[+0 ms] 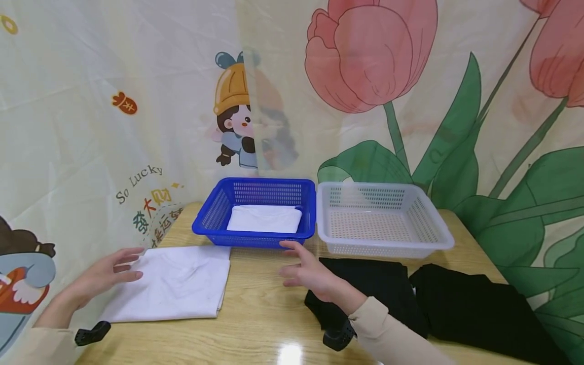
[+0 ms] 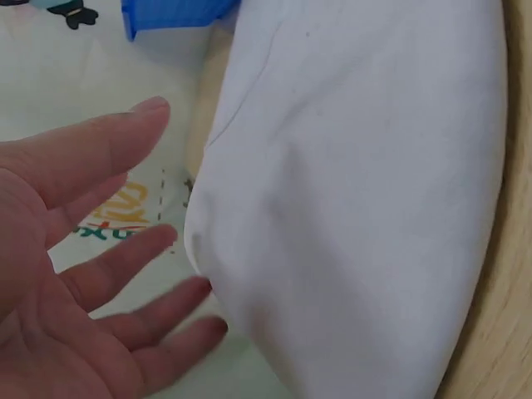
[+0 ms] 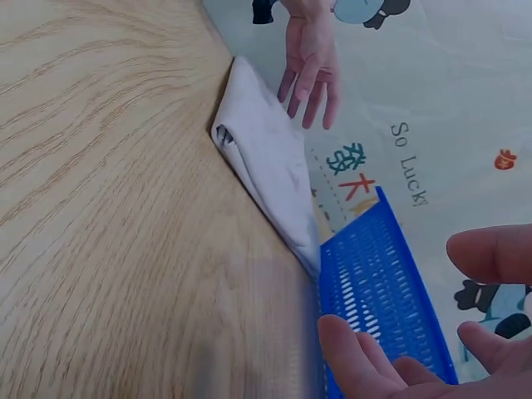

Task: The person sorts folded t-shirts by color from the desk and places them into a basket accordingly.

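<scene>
A folded white cloth lies on the left of the table, with a seam line showing in the left wrist view. My left hand is at its left edge, fingers spread and holding nothing. Over the middle of the table is my right hand, its fingers loosely bent and nothing between them. Just beyond the right fingertips stands a blue basket, which holds another folded white cloth. Two black folded cloths, a nearer one and one farther right, lie at the right, partly behind my right forearm.
To the right of the blue basket stands a white perforated basket. A printed curtain with tulips and cartoon figures hangs behind the wooden table. Dark wrist devices sit at both cuffs.
</scene>
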A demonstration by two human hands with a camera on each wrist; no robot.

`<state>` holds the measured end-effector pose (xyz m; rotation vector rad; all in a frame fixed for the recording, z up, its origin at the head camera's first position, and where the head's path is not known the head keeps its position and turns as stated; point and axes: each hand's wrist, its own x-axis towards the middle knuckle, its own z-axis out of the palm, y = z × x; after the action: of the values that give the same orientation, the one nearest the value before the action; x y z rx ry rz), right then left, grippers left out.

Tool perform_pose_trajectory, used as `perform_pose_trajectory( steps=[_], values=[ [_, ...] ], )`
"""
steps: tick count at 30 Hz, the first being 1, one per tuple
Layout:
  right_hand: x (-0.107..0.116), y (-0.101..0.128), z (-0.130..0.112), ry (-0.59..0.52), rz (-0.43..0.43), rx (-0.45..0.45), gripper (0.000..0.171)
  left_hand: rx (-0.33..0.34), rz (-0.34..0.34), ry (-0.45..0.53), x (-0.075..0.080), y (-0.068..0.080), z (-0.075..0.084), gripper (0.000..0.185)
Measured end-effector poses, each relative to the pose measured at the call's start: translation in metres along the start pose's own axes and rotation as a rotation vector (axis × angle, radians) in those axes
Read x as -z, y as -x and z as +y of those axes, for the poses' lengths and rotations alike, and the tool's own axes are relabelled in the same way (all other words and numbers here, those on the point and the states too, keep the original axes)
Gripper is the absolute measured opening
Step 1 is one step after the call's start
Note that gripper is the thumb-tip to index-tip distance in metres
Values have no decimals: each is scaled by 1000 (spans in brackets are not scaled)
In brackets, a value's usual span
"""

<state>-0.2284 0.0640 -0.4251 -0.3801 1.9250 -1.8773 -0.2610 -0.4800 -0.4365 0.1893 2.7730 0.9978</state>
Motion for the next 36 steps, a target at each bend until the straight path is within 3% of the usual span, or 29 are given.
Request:
perform_pose_trajectory(
  steps=[11,22,29,36],
  values=[
    [-19,-24,12,-62,6,-45,73,80,-64,30,-3,-1,-4,94],
    [-45,-47,22,-141,-25,-113,75,81,-70,138,-23,-5,-1,94],
    [-55,-58,32,-228,-1,-163,77,132,-58,179,-31,-9,2,96],
    [-68,-70,41,-327,4,-153,80,55,-67,280,-45,-8,2,92]
  ],
)
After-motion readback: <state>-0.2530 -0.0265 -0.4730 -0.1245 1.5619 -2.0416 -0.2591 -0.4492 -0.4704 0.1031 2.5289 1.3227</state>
